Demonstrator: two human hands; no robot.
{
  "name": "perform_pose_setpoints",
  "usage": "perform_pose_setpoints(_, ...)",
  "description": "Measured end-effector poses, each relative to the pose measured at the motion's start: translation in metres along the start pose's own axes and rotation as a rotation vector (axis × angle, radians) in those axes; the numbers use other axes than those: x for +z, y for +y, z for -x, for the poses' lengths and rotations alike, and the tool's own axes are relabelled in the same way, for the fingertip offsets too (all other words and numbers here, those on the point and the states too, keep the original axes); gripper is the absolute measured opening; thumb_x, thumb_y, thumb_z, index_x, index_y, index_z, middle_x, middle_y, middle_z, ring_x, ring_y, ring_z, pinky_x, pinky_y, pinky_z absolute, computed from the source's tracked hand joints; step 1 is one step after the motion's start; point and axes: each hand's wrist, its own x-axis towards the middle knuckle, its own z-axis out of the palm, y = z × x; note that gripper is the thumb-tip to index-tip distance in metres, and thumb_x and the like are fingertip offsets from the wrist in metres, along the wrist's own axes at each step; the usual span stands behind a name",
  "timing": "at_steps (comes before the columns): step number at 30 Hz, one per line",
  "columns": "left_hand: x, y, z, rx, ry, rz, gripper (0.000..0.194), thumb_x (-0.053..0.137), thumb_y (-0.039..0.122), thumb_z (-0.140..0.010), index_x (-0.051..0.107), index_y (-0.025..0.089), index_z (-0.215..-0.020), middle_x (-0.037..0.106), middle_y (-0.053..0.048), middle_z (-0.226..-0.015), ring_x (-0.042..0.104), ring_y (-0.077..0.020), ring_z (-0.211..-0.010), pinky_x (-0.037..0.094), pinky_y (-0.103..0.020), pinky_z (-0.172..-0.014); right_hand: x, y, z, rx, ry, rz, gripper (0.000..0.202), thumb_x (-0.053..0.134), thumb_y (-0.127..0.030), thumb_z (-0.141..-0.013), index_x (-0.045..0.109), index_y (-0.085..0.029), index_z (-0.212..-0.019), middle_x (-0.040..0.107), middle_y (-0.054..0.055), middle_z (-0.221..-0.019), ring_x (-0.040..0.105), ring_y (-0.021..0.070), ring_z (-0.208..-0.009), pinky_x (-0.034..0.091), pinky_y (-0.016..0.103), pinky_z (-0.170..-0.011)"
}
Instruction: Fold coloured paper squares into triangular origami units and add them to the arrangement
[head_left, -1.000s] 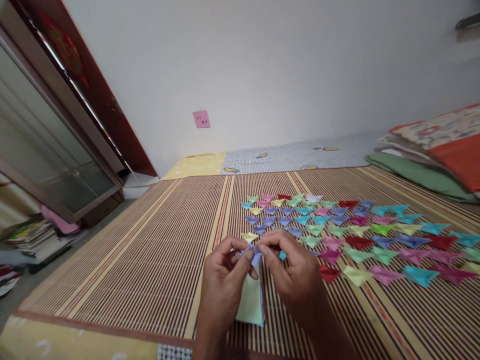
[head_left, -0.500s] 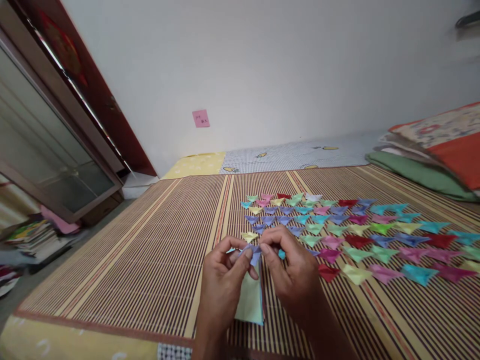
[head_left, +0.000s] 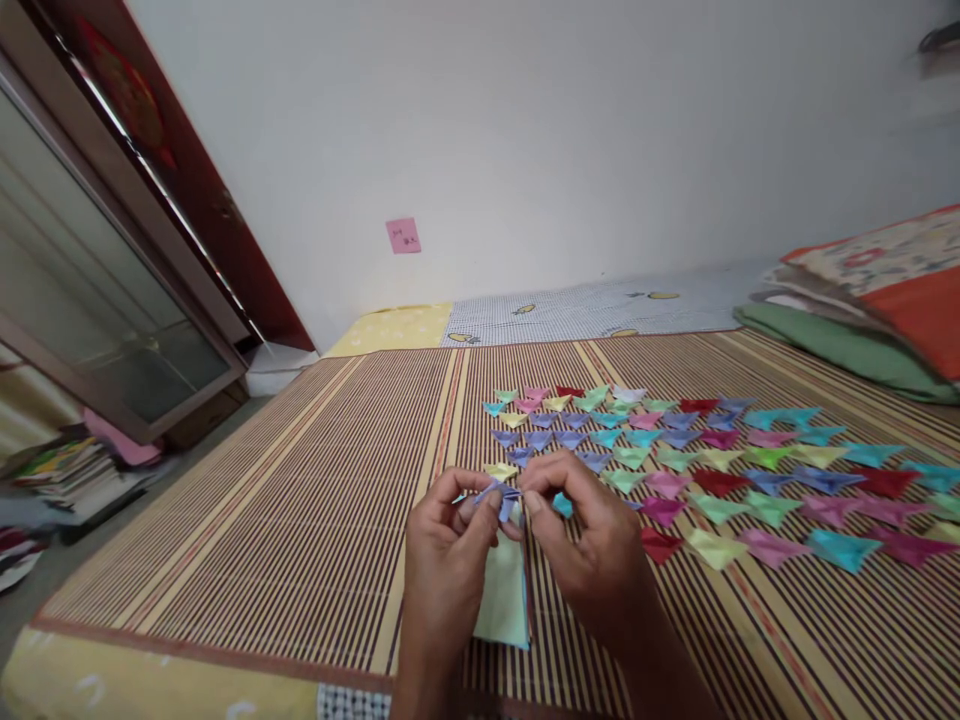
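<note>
Between my two hands is a small purple folded paper (head_left: 504,497), partly covered by the fingers. My left hand (head_left: 452,545) pinches its left side between thumb and fingers. With thumb and forefinger, my right hand (head_left: 589,535) closes on its right tip. A stack of pale green paper sheets (head_left: 501,600) lies on the mat just beneath, with other colours showing at its edge. To the right, rows of folded paper pieces (head_left: 716,545) in pink, red, yellow, green, blue and purple spread over the mat; a few behind my hands are partly hidden.
The striped bamboo mat (head_left: 300,520) covers the bed. Folded bedding with a green piece (head_left: 840,350) sits at the back right against the wall (head_left: 570,150). A pink note (head_left: 403,236) is stuck there. Books (head_left: 64,470) are piled at the left, near a glass-panelled door (head_left: 97,270).
The purple paper has turned between my fingers and now looks narrower and flatter. Both hands stay in nearly the same place, with the view shifted very slightly.
</note>
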Motion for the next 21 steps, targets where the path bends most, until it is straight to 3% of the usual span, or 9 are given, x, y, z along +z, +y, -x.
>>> perform_pose_setpoints(4,0.0010,-0.0006,-0.0011,0.001,-0.014,-0.004,0.015,0.077,0.026,-0.082,0.065,0.018,-0.085,0.070,0.003,-0.062,0.064,-0.0094,-0.054,0.051,-0.017,-0.055,0.0020,0.0015,0.0007,0.000,0.051,0.009,0.015,0.053,-0.011,-0.092,0.056,-0.022,-0.083,0.060,0.001,-0.082,0.061,0.0183,-0.078,0.049,0.033,-0.071)
perform_pose_setpoints(9,-0.0005,-0.0004,-0.0002,-0.005,-0.035,-0.032,0.012,0.075,0.021,-0.082,0.064,0.017,-0.083,0.067,0.004,-0.062,0.061,-0.0073,-0.053,0.051,-0.017,-0.057,-0.0002,0.0003,-0.0003,0.005,0.014,0.000,0.015,0.053,-0.010,-0.092,0.055,-0.021,-0.081,0.060,0.001,-0.081,0.061,0.0168,-0.076,0.049,0.031,-0.069)
perform_pose_setpoints(15,0.0003,-0.0016,0.0020,0.041,0.034,-0.091,0.010,0.075,0.019,-0.079,0.065,0.018,-0.082,0.065,0.004,-0.071,0.063,-0.0098,-0.061,0.051,-0.018,-0.058,-0.0015,-0.0027,-0.0020,-0.009,-0.005,0.012,0.018,0.056,-0.011,-0.089,0.053,-0.021,-0.074,0.059,0.001,-0.078,0.060,0.0178,-0.078,0.048,0.032,-0.071)
perform_pose_setpoints(21,0.0000,-0.0040,0.0022,0.085,0.017,-0.194,0.006,0.072,0.021,-0.082,0.067,0.019,-0.085,0.065,0.003,-0.069,0.063,-0.0127,-0.062,0.051,-0.022,-0.060,-0.0023,-0.0057,-0.0027,0.096,-0.014,0.077,0.011,0.055,-0.012,-0.085,0.056,-0.021,-0.080,0.061,0.000,-0.077,0.059,0.0175,-0.071,0.047,0.032,-0.066)
